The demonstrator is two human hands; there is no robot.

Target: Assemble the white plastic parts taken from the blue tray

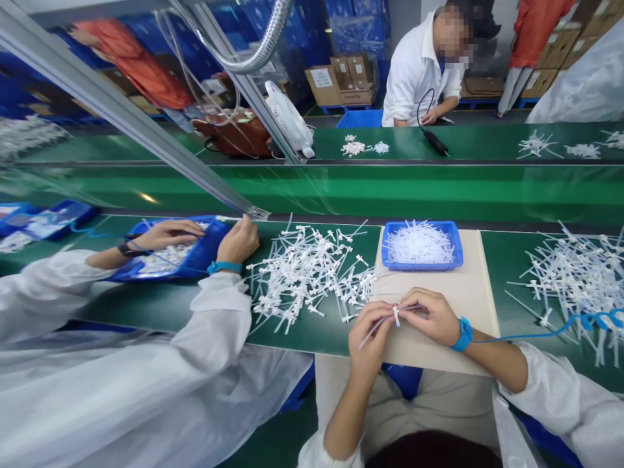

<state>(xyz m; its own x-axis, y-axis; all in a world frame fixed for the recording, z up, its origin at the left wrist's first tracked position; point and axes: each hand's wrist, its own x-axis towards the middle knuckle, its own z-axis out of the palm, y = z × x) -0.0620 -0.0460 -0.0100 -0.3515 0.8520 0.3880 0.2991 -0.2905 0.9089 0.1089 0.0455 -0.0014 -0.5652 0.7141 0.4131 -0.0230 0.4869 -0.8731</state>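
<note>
My left hand and my right hand meet above the front of a beige sheet. Between my pinched fingertips is a small white connector with thin translucent tubes running out on both sides; both hands grip this piece. A blue wristband with a coiled cord circles my right wrist. Behind my hands, a blue tray full of short translucent tubes rests on the sheet. To the left lies a pile of white connectors with tubes.
Another such pile spreads at the right. At the left, a co-worker's hands are at a tilted blue bin. A metal post slants overhead. Across the green belt sits a person in white.
</note>
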